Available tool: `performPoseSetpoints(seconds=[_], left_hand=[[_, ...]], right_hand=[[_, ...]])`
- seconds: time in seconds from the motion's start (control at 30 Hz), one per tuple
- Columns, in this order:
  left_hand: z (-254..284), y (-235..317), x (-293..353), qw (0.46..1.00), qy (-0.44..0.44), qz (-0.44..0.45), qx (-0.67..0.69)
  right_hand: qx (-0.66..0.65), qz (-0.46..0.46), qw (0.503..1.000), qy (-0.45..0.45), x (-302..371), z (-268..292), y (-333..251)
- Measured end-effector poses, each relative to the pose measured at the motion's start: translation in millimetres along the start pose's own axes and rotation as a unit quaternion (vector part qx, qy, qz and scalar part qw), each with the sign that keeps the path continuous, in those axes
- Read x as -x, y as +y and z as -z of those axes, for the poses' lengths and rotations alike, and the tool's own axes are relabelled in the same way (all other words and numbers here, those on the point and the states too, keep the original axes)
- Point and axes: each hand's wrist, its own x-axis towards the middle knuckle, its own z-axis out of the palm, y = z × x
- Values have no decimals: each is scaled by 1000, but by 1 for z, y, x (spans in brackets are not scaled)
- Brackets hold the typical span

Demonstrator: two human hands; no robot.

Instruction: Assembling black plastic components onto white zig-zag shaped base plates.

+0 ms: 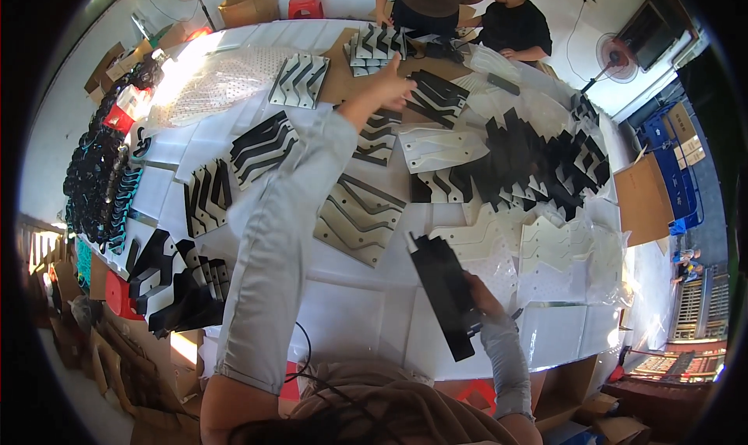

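Note:
My right hand (485,299) grips a thick bundle of black flat strips (442,293), held tilted over the near edge of the table. Stretched far across the table, my left hand (389,87) has its fingers apart and holds nothing that I can see. It is close to a far stack of white and black zigzag-edged plates (375,44) and a dark stack of zigzag plates (436,98). Below my left forearm sits another zigzag stack (360,219). A large heap of loose black strips (526,161) spreads to the right of the middle.
More zigzag stacks (265,149) stand left of my left arm. Dark bent pieces (175,281) lie at the near left, a black heap (97,172) along the left edge. Clear plastic wrap (612,266) covers the right side. Two people (514,24) are at the far edge.

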Motion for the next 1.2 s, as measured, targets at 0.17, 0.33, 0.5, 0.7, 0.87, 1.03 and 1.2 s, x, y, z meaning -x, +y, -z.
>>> performPoseSetpoints(seconds=[0.17, 0.33, 0.5, 0.7, 0.87, 1.03, 1.2], left_hand=[[-6, 11, -72, 999, -9, 33, -42], [1, -49, -120, 994, 2, 79, -73], [37, -143, -197, 983, -9, 138, -118], [54, -181, -315, 921, 187, -46, -338], [3, -161, -382, 852, 306, -42, -424], [-3, -177, -439, 789, 390, -46, -472], [15, -183, -460, 776, 362, -80, -511]], right_hand=[[360, 81, 883, 289, 9, 116, 7], [723, 108, 603, 318, -12, 127, -9], [797, 12, 552, 245, -27, 155, 20], [772, 21, 590, 236, -30, 160, 21], [766, 22, 595, 242, -28, 159, 21], [765, 22, 603, 224, -27, 158, 22], [748, 8, 623, 228, -33, 157, 15]])
